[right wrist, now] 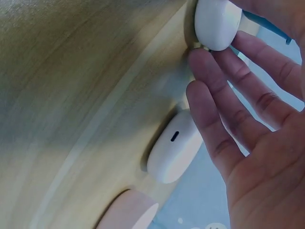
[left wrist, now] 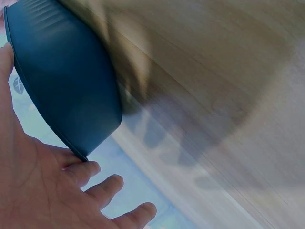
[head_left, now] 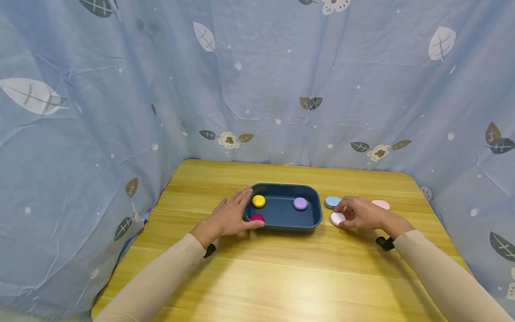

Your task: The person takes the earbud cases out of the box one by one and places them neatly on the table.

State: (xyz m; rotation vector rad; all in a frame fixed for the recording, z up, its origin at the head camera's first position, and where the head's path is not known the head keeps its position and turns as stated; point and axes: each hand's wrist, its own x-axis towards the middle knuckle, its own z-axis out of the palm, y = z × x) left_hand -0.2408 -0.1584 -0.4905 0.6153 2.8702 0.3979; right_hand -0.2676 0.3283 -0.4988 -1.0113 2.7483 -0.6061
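Curtain: a blue cloth with leaf and flower print hangs behind the tray and to both sides of it.
Table: a wooden top with yellow grain; the tray stands on it, near the far middle.
Tray: a dark blue container with rounded corners and low walls, it sits flat on the table. In the left wrist view only its outer wall is seen.
Inside the tray: three round pieces. The yellow piece lies at the far left, the purple piece at the far right, and the red piece at the near left corner, partly hidden by the thumb.
Left hand: it rests against the left end of the tray, fingers straight along the rim and the thumb at the near corner. It grasps nothing; the fingers are relaxed and spread.
Right hand: it is on the table just right of the tray. Its fingertips touch the white piece, which lies on the table just beside the tray's right wall. The fingers are a little bent over it, but I cannot tell if they really pinch it.
Outside the tray: the light blue piece lies just right of the tray's far corner. The pink piece is further right, behind the right hand.
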